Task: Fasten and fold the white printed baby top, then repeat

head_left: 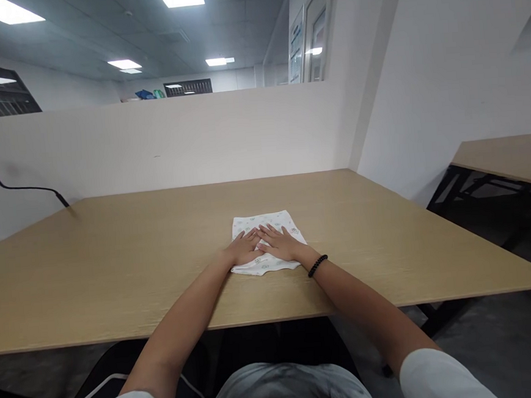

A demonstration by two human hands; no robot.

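A white cloth (266, 264) with a small scattered print lies spread on the wooden table (150, 251), close to its front edge. Both of my palms rest on it. My left hand (245, 248) is flat on the cloth's left part, fingers stretched out toward the middle. Beside it, my right hand (279, 244) presses flat on the right part, its fingers apart and its fingertips close to those of the left. A dark beaded bracelet (317, 265) circles my right wrist. Some of the cloth is hidden beneath the hands.
A low white partition (205, 139) stands along the table's back edge. At the left, a black cable (30, 187) hangs down to the table's far left corner. Another wooden table (514, 155) with black legs is at the right.
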